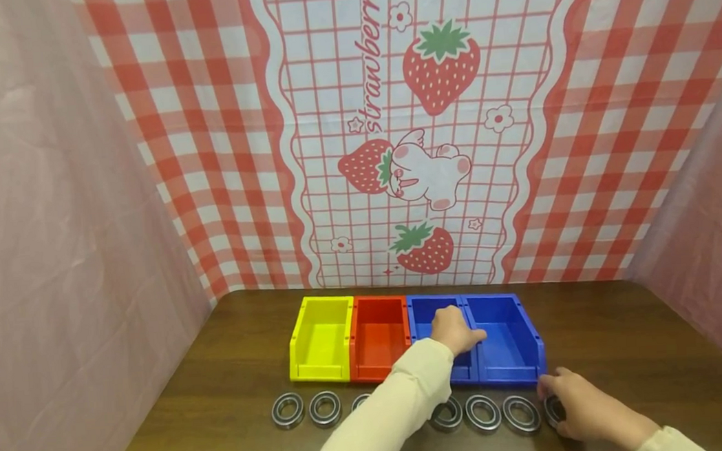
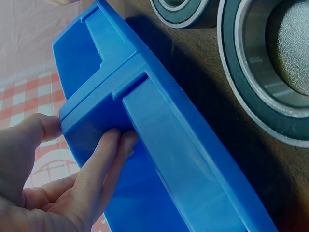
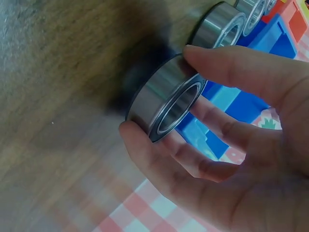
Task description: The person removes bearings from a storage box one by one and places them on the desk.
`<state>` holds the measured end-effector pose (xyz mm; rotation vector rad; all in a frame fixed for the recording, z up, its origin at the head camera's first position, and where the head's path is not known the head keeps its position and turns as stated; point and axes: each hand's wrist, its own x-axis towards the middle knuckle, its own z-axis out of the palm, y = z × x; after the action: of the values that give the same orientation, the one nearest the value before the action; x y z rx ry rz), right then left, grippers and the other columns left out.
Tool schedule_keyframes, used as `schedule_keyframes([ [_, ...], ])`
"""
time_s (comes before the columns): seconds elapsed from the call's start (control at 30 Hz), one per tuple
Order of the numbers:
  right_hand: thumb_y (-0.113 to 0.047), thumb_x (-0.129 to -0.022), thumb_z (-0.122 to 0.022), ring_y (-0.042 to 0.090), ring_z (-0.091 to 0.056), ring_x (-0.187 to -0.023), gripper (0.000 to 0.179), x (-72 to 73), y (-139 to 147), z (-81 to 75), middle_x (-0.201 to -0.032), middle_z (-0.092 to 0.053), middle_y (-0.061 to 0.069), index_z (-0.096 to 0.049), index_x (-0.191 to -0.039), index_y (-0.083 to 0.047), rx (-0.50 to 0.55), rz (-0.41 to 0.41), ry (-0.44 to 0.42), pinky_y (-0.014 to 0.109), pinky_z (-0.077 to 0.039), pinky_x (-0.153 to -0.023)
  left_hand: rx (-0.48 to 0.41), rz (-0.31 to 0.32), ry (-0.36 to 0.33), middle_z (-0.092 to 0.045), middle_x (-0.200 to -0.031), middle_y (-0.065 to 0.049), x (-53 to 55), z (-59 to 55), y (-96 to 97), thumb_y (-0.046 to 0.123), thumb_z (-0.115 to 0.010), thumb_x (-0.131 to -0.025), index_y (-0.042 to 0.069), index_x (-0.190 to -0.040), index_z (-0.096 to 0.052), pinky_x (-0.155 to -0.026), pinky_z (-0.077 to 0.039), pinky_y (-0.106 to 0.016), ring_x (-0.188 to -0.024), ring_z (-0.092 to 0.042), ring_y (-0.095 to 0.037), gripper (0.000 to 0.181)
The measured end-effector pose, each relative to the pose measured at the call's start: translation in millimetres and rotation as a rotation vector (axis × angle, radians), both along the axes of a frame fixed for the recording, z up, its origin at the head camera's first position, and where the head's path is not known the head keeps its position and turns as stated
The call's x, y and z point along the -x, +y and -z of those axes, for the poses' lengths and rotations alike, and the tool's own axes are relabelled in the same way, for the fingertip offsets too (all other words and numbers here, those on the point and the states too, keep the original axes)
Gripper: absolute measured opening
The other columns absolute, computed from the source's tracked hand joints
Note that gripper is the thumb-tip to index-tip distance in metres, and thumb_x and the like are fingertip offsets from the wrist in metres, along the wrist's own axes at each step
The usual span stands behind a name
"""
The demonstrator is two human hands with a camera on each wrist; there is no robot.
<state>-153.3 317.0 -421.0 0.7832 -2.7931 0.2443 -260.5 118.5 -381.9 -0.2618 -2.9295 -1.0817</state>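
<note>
My left hand reaches over the two joined blue bins. In the left wrist view, its thumb is at the edge of the dividing wall, and its fingers extend into the left blue bin; it pinches the wall. At the right end of the row, my right hand holds a steel ball bearing by its outer ring, thumb on one side and a finger on the other. That bearing is partly hidden by the hand in the head view.
Several more bearings lie in a row before the bins, some behind the left sleeve. A yellow bin and a red bin adjoin the blue ones on the brown table. A strawberry-print cloth hangs behind.
</note>
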Motion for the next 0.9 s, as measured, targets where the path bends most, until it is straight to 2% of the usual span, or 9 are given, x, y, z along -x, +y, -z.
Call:
schedule_keyframes([
  [0.1,-0.003,-0.043,-0.083,0.003,-0.045,-0.068,0.047,-0.8,1,3.0,-0.075,-0.051,-0.005,-0.055,-0.078,-0.014,0.001,-0.005,-0.002,0.024,-0.041,-0.057,0.007,-0.001,0.011,-0.065,-0.07,-0.007,-1.8,0.3,0.5,0.032,-0.082,-0.071,0.006,-0.071,-0.065,-0.055,-0.047,-0.025,-0.058,-0.054,-0.014,0.032],
  [0.33,-0.004,-0.04,-0.083,0.003,-0.044,-0.067,0.048,-0.4,0,5.8,-0.074,-0.051,-0.006,-0.054,-0.076,-0.014,0.013,-0.02,0.051,0.023,-0.039,-0.056,0.023,0.012,0.051,-0.064,-0.066,-0.006,-2.6,-0.5,-1.3,0.033,-0.081,-0.073,0.007,-0.065,-0.062,-0.056,-0.046,-0.023,-0.058,-0.054,-0.012,0.034],
  [0.6,-0.008,-0.043,-0.086,0.007,-0.047,-0.067,0.046,-0.3,-1,5.8,-0.075,-0.053,-0.004,-0.057,-0.078,-0.012,0.0,-0.023,0.044,0.025,-0.042,-0.057,0.013,0.016,0.032,-0.064,-0.063,-0.006,-2.7,-0.4,-6.6,0.033,-0.081,-0.072,0.007,-0.064,-0.061,-0.054,-0.046,-0.022,-0.054,-0.053,-0.013,0.033],
  [0.7,-0.011,-0.049,-0.086,0.009,-0.05,-0.069,0.042,-1.2,0,1.5,-0.078,-0.057,-0.003,-0.059,-0.081,-0.011,-0.006,-0.023,-0.003,0.026,-0.045,-0.059,0.008,0.053,-0.012,-0.061,-0.057,-0.004,-2.6,-1.9,-9.5,0.033,-0.078,-0.076,0.007,-0.062,-0.059,-0.051,-0.043,-0.02,-0.05,-0.056,-0.013,0.034],
  [0.8,-0.016,-0.057,-0.086,0.012,-0.054,-0.072,0.038,0.4,-4,-9.1,-0.082,-0.06,-0.001,-0.062,-0.086,-0.009,-0.018,-0.003,-0.054,0.029,-0.047,-0.062,0.038,0.121,0.003,-0.053,-0.052,-0.001,-0.5,0.3,-15.7,0.036,-0.074,-0.081,0.007,-0.059,-0.055,-0.051,-0.041,-0.019,-0.049,-0.053,-0.012,0.04],
  [0.83,-0.017,-0.06,-0.085,0.014,-0.056,-0.073,0.037,1.5,-6,-14.4,-0.084,-0.061,0.0,-0.063,-0.088,-0.007,-0.022,0.005,-0.066,0.029,-0.049,-0.063,0.05,0.152,0.006,-0.048,-0.053,-0.001,0.2,1.5,-18.5,0.038,-0.072,-0.082,0.005,-0.06,-0.056,-0.051,-0.04,-0.02,-0.051,-0.05,-0.012,0.043],
  [0.9,-0.018,-0.063,-0.085,0.014,-0.056,-0.073,0.037,4.1,-13,-26.0,-0.086,-0.062,0.002,-0.064,-0.092,-0.006,-0.02,0.039,-0.07,0.029,-0.048,-0.063,0.088,0.206,0.03,-0.055,-0.063,-0.001,-0.4,3.4,-25.7,0.043,-0.069,-0.085,0.003,-0.069,-0.063,-0.058,-0.045,-0.021,-0.06,-0.052,-0.011,0.044],
])
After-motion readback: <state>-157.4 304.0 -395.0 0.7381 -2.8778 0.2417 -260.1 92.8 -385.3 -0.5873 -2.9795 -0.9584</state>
